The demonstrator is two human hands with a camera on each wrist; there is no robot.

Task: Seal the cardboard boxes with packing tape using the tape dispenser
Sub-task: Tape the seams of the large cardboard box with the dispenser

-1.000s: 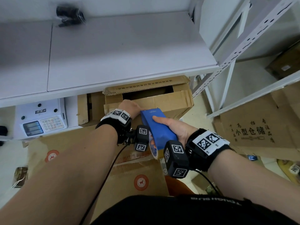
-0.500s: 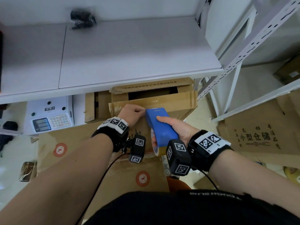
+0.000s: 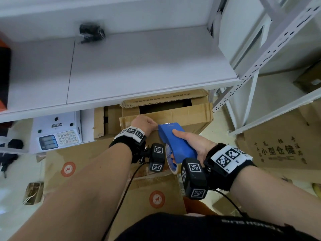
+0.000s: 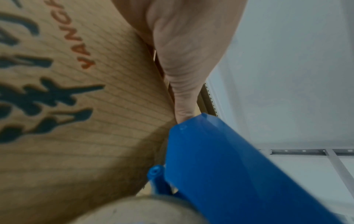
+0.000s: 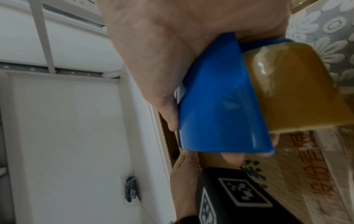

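A brown cardboard box (image 3: 189, 113) stands under the white shelf, its back flap raised and a dark gap open behind the front flap. My left hand (image 3: 143, 122) curls over the box's top front edge, thumb (image 4: 184, 97) lying along the edge toward the dispenser. My right hand (image 3: 192, 144) grips the blue tape dispenser (image 3: 175, 141), whose nose sits against the same edge, right beside the left thumb. The brown tape roll (image 5: 296, 91) hangs at the dispenser's rear. The printed front face of the box (image 4: 76, 121) fills the left wrist view.
The white shelf board (image 3: 139, 72) overhangs the box closely, with a black bundle (image 3: 91, 33) on it. A white scale (image 3: 57, 132) sits to the left. Flattened cartons (image 3: 156, 197) lie below my arms, another carton (image 3: 278, 150) at right by the rack's white upright (image 3: 250, 101).
The dispenser's nose has closed up against my left thumb at the box's top front edge. Both hands keep their hold; the head view has shifted slightly.
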